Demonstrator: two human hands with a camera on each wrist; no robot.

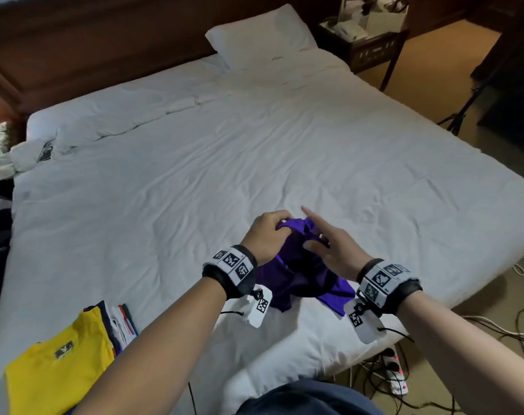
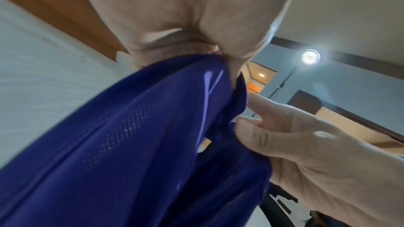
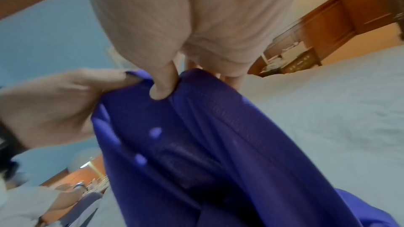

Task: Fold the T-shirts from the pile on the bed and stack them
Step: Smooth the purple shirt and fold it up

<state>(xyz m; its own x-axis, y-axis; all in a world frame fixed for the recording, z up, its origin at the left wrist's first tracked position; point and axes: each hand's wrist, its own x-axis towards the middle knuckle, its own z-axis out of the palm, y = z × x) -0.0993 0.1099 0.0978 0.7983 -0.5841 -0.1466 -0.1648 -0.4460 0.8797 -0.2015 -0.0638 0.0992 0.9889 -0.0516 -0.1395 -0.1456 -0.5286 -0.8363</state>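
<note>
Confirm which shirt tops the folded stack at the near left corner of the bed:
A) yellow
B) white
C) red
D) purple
A: the yellow shirt lies folded on top of the stack, while the purple shirt is bunched up in both hands, the left hand and the right hand, over the bed.
</note>
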